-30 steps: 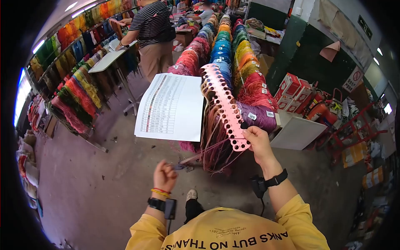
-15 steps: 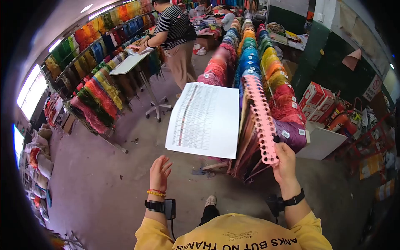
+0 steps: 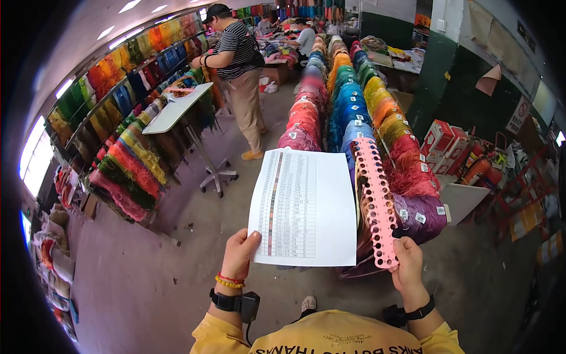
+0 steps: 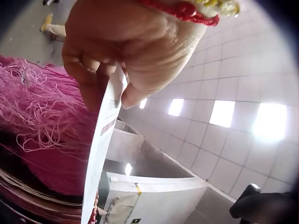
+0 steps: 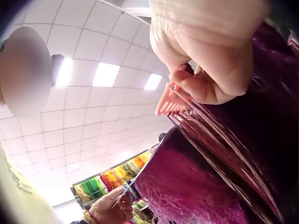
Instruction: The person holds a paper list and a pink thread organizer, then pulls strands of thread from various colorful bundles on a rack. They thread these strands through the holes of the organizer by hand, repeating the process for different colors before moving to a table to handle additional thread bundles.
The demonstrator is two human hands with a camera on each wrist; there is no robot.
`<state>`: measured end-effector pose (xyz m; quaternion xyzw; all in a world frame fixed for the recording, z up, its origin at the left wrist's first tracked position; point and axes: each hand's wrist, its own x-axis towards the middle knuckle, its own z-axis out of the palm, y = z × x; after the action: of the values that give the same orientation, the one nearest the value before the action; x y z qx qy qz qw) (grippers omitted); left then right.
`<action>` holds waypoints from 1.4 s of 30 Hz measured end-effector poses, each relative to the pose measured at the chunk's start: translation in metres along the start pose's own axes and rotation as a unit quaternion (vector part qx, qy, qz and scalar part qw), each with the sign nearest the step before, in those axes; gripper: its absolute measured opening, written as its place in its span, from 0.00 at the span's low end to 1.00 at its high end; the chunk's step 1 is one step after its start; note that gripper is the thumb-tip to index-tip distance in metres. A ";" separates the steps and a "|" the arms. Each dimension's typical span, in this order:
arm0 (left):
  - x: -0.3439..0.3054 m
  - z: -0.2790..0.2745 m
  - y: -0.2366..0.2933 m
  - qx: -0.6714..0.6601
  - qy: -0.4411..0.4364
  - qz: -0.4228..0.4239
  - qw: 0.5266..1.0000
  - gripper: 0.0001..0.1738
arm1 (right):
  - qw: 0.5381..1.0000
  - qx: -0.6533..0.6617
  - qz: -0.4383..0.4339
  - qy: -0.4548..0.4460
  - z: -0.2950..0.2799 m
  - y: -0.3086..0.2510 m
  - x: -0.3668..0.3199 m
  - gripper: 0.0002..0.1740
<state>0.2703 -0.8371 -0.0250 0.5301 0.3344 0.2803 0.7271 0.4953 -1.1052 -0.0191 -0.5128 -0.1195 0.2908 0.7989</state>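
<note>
A printed sheet (image 3: 312,206) with a table and a strip of colour swatches is pinched at its lower left edge by my left hand (image 3: 239,256); the left wrist view has the thumb on one face of the paper (image 4: 100,140) and fingers on the other. My right hand (image 3: 408,265) grips the lower end of a pink holed card (image 3: 375,200), which stands at the sheet's right edge. Brownish and pink threads (image 5: 224,149) hang from the card in the right wrist view, below the right hand (image 5: 205,56).
Racks of coloured yarn (image 3: 348,100) run away ahead, with purple hanks (image 3: 413,213) at the near end. To the left are a small wheeled table (image 3: 177,111), another yarn rack (image 3: 132,171) and a standing person (image 3: 239,65). Red and white boxes (image 3: 442,138) and a white board (image 3: 463,203) are at the right.
My left hand has come up from below and taken hold of the sheet's lower left edge. The view has tilted up, and the sheet and card stand lower in it.
</note>
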 end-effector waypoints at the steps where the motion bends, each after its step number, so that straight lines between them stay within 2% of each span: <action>1: 0.001 -0.001 0.001 -0.001 -0.005 -0.008 1.000 0.15 | 1.000 -0.001 0.001 0.005 0.001 0.001 0.000 0.08; 23: 0.033 -0.006 0.012 -0.063 -0.086 -0.046 0.993 0.17 | 1.000 -0.007 0.008 0.025 0.012 0.015 -0.004 0.07; 42: 0.037 0.001 0.019 0.003 -0.062 -0.047 0.997 0.15 | 1.000 -0.020 0.001 -0.015 0.015 0.004 -0.010 0.08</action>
<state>0.2929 -0.8042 -0.0134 0.5321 0.3144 0.2114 0.7572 0.4780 -1.0986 -0.0147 -0.5245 -0.1364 0.2969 0.7862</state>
